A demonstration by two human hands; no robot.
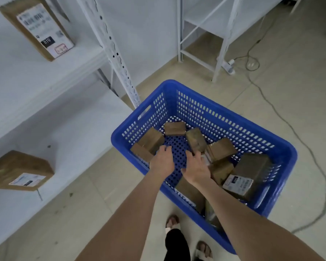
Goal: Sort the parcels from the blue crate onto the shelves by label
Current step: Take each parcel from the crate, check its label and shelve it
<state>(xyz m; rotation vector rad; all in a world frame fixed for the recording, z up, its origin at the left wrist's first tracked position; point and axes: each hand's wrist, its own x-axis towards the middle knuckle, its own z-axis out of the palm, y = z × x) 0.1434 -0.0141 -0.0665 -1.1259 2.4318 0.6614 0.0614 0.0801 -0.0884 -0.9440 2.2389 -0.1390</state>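
A blue perforated crate stands on the floor and holds several brown cardboard parcels. Both my arms reach down into it. My left hand hangs with curled fingers right beside a brown parcel at the crate's left wall; whether it touches the parcel is unclear. My right hand has its fingers spread at the base of an upright parcel in the middle. A larger parcel with a white label lies at the crate's right side.
White metal shelves stand to the left. One labelled parcel lies on the upper shelf, another on the lower shelf. A second white rack stands behind. A power strip and a cable lie on the floor.
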